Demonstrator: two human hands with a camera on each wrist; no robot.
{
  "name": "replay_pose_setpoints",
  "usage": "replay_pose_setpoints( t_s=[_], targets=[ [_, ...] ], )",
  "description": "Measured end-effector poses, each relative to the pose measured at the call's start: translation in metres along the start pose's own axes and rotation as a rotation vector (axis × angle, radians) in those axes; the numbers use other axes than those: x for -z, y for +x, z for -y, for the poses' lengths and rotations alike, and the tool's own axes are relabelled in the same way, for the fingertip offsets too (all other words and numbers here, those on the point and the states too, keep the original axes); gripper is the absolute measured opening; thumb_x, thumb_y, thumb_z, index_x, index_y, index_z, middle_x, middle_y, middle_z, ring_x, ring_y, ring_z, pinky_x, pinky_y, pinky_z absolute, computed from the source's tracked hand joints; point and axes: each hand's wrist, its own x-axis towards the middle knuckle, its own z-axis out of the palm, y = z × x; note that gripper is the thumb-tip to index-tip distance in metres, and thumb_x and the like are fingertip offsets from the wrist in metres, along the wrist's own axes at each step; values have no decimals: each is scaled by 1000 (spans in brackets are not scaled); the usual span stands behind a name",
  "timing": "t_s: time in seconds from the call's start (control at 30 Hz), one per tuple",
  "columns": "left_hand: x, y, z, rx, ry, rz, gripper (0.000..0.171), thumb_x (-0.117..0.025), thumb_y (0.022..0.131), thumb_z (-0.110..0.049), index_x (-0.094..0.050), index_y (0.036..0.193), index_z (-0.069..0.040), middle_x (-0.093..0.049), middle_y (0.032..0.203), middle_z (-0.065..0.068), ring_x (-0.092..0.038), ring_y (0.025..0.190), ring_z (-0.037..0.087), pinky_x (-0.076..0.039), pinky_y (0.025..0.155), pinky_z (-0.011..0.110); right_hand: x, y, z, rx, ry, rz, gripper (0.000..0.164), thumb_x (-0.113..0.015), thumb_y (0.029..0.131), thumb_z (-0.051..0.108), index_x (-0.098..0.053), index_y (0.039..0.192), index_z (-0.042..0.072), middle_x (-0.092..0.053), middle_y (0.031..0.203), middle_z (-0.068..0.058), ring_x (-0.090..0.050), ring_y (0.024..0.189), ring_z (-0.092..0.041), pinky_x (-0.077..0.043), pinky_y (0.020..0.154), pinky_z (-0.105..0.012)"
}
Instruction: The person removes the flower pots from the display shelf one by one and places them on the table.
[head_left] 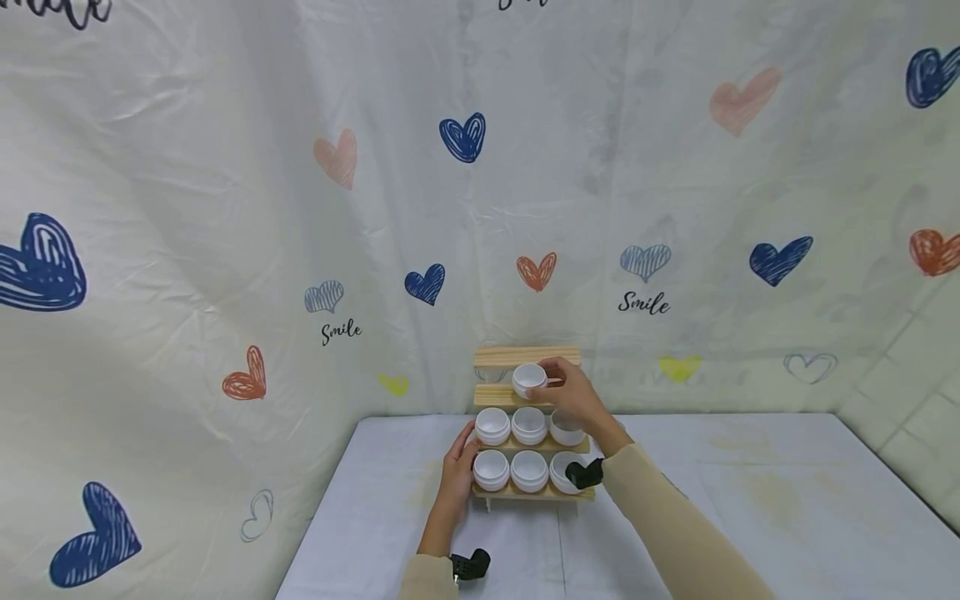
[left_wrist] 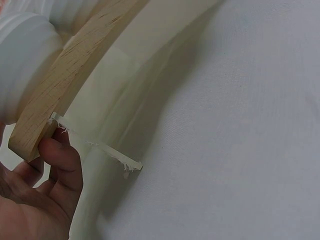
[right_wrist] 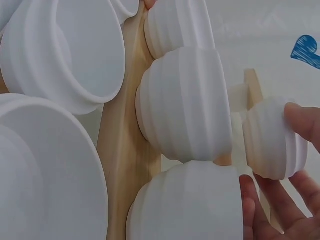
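A tiered wooden rack (head_left: 525, 357) carries white ribbed cups on its two lower steps. My right hand (head_left: 567, 393) holds one white cup (head_left: 529, 377) at the third step, thumb and fingers on opposite sides of it. In the right wrist view that held cup (right_wrist: 272, 140) is beside a wooden slat. My left hand (head_left: 452, 477) grips the rack's left side. Up close in the left wrist view, the left hand's fingers (left_wrist: 62, 157) curl round the end of a wooden slat (left_wrist: 75, 60).
Three cups (head_left: 529, 426) line the middle step, and three more cups (head_left: 529, 472) the lowest. White cloth covers the table (head_left: 712, 500). Behind the rack hangs a white sheet (head_left: 555, 183) printed with hearts. A frayed pale strip (left_wrist: 115, 154) sticks out from the slat.
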Motion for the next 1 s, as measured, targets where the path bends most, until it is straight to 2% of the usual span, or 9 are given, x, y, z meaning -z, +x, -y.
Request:
replay_pose_setpoints(
  t_s=[0.4,0.6,0.9,1.0],
  targets=[
    [0,-1,-1,0,0,-19,50,-51,106,-28,-46,155,-20,-45,161,9,-32,153,35,-24,125,59,7,-3,-5,-1,47,-18,62,-82,87,21,-52,141,11,-59,143,-18,-62,121,-35,-56,98,-42],
    [0,-2,0,-1,8,-15,50,-49,108,-27,-44,157,-19,-43,161,11,-31,153,37,-24,124,60,11,-9,-3,3,98,-15,63,-82,88,17,-51,143,11,-57,144,-18,-63,118,-35,-57,91,-33],
    [0,-2,1,11,6,-8,50,-48,108,-27,-43,157,-21,-42,162,9,-30,153,35,-24,124,60,24,-37,31,51,132,-7,60,-78,88,6,-51,141,0,-57,140,-25,-65,110,-31,-56,81,-24],
    [0,-2,1,8,4,-11,50,-49,107,-28,-44,157,-20,-43,162,9,-30,154,35,-22,125,60,23,-31,19,63,149,-18,60,-79,87,8,-52,140,3,-57,140,-23,-65,109,-29,-56,80,-24]
  ],
)
